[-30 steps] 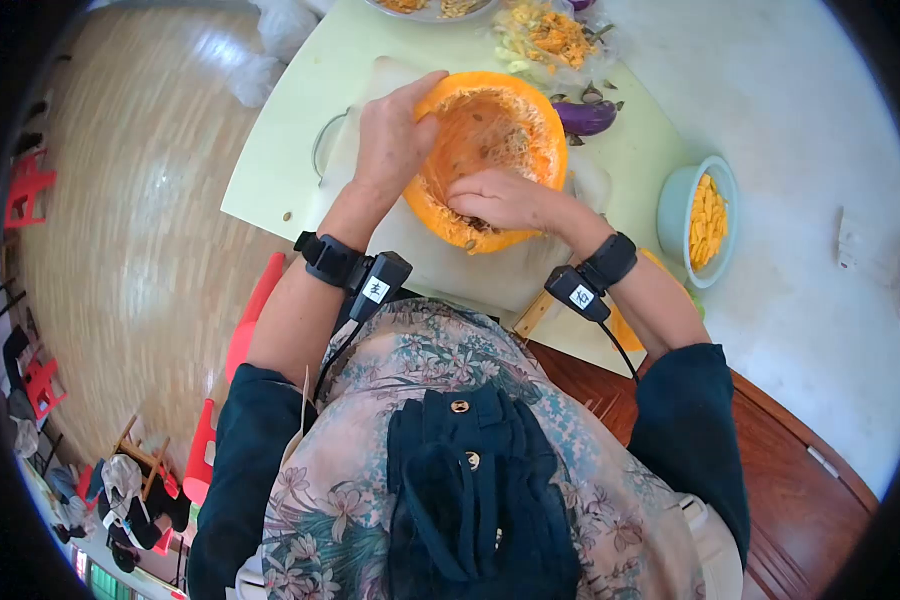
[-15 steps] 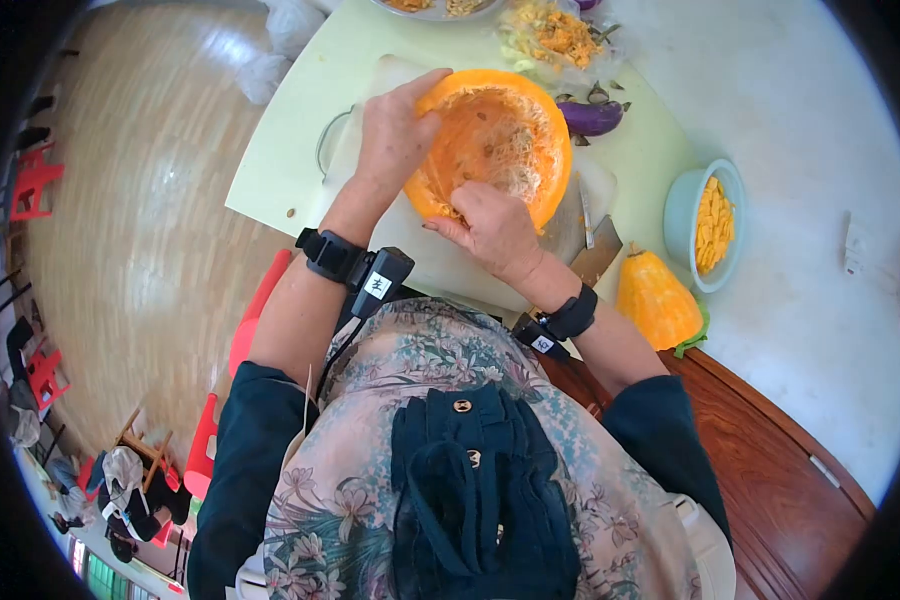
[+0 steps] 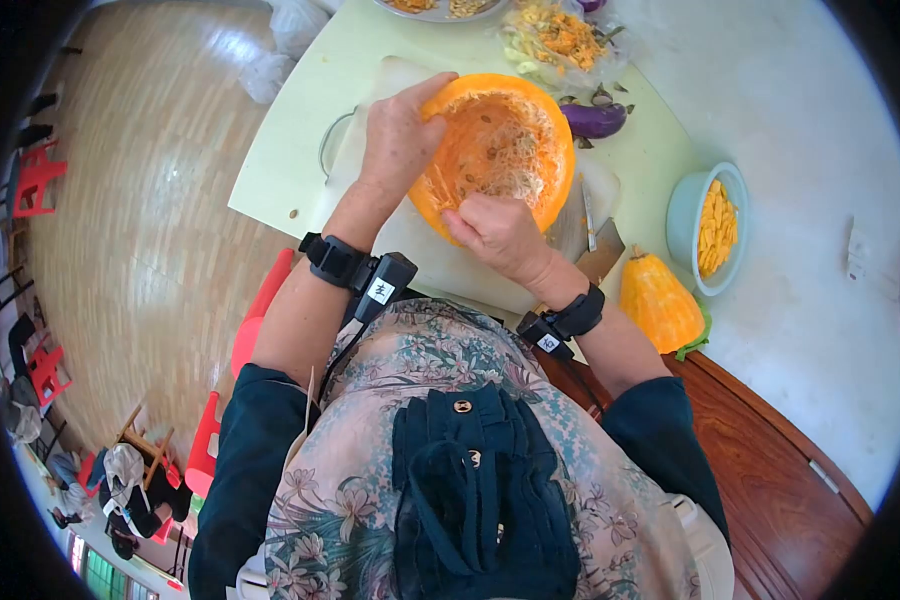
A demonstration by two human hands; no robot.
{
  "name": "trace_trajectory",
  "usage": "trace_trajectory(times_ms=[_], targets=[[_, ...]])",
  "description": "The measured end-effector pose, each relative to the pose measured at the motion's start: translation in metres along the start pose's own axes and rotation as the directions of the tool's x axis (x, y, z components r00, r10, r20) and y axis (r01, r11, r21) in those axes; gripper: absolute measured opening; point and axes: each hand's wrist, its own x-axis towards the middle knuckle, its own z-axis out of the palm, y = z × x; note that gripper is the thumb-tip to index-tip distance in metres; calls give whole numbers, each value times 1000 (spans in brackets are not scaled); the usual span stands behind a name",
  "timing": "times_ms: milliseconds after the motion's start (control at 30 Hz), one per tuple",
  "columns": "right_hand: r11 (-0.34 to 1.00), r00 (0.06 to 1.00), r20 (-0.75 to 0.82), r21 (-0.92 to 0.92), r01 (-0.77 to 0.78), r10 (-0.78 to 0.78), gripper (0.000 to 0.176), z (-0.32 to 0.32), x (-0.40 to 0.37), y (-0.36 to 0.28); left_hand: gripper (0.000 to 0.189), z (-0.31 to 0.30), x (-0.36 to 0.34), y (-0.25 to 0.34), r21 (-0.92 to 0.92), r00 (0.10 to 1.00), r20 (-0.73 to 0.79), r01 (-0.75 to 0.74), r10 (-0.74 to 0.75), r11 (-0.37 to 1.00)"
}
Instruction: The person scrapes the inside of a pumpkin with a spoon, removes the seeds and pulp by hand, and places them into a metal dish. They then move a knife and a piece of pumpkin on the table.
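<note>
A hollow pumpkin half (image 3: 565, 150) stands tilted over the white cutting board (image 3: 395, 75), its open side facing me. Stringy pulp (image 3: 520, 165) and a few seeds cling inside. My left hand (image 3: 400, 135) grips its left rim, thumb over the edge. At the near rim my right hand (image 3: 505, 235) is closed, fingers curled into the hollow; whatever they hold is hidden. Right of the pumpkin, a knife (image 3: 589, 215) with a pale handle lies partly on the board. Behind it rests a purple eggplant (image 3: 595, 121).
A peeled pumpkin piece (image 3: 660, 305) sits at the table's right edge, near a pale blue basin (image 3: 685, 230) of orange slices. At the back are a bag of peelings (image 3: 565, 45) and a plate (image 3: 440, 12). Red stools (image 3: 205, 440) stand at left.
My right hand has shifted slightly down and right along the near rim, and its thumb now lies closer to the edge. My left hand keeps its hold on the pumpkin.
</note>
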Motion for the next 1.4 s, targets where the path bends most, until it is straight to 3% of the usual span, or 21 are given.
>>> trace_trajectory(times_ms=[100, 167, 200, 267, 300, 367, 433, 500, 567, 600, 667, 700, 733, 767, 800, 867, 967, 1033, 1100, 1333, 1400], targets=[[987, 997, 2, 143, -78, 78, 29, 0, -1, 8, 44, -2, 0, 3, -14, 999, 24, 23, -22, 1000], [809, 914, 129, 430, -401, 384, 30, -6, 0, 11, 45, -2, 0, 3, 0, 999, 27, 27, -27, 1000], [812, 916, 131, 427, -398, 380, 30, -11, 0, 14, 46, -2, 0, 2, 18, 999, 32, 32, -32, 999], [605, 817, 213, 578, -548, 536, 32, -23, 3, 23, 46, -2, -1, 0, 10, 998, 28, 54, -54, 998], [612, 821, 213, 574, -544, 530, 32, -32, 5, 26, 46, -3, -1, 0, 3, 997, 31, 77, -77, 997], [482, 768, 131, 709, -515, 627, 32, -57, 16, 33, 46, -5, -2, 2, 12, 996, 41, 83, -83, 997], [507, 740, -17, 738, -444, 673, 29, -87, 36, 40, 47, -6, 2, 4, 14, 996, 44, 76, -76, 997], [565, 635, -255, 747, -350, 729, 30, -110, 65, 48, 47, -6, 1, 4, -26, 992, 83, 100, -98, 995], [835, 703, -461, 391, -388, 542, 31, -135, 78, 91, 47, -5, -1, 2, -56, 991, 80, 110, -105, 992], [837, 706, -460, 390, -384, 538, 31, -137, 87, 108, 48, -4, 0, 0, -81, 989, 84, 128, -121, 988], [929, 735, -622, -33, -368, 269, 31, -132, 101, 142, 47, -5, 1, 1, -95, 992, 68, 110, -103, 989], [930, 738, -615, -24, -367, 276, 31, -121, 104, 176, 47, -6, -1, 1, -109, 995, 56, 93, -87, 990], [895, 900, -375, -287, -342, 223, 30, -103, 101, 215, 47, -7, -2, 1, -101, 993, 58, 107, -102, 989], [825, 973, -88, -517, -228, 214, 28, -91, 96, 235, 47, -7, -2, 1, -119, 987, 83, 145, -136, 982], [831, 972, -80, -507, -231, 221, 28, -86, 92, 235, 47, -8, 0, 1, -137, 980, 108, 182, -168, 974], [796, 921, -294, -477, -372, 255, 27, -79, 83, 236, 47, -10, 2, 1, -155, 968, 127, 233, -215, 960], [721, 866, -219, -484, -496, 449, 25, -98, 84, 227, 45, -8, 0, -3, -223, 954, 143, 291, -264, 931], [695, 858, -203, -513, -504, 472, 23, -104, 83, 230, 44, -7, 1, -5, -270, 955, 129, 293, -267, 917], [695, 787, -148, -393, -603, 599, 22, -110, 82, 230, 43, -7, 1, -7, -287, 951, 147, 304, -272, 908], [718, 827, -166, -424, -552, 537, 32, -108, 72, 251, 42, -8, 1, -6, -349, 952, 130, 305, -277, 886], [774, 887, -232, -434, -462, 399, 35, -110, 66, 249, 45, -12, 2, -2, -294, 915, 216, 394, -341, 871]])
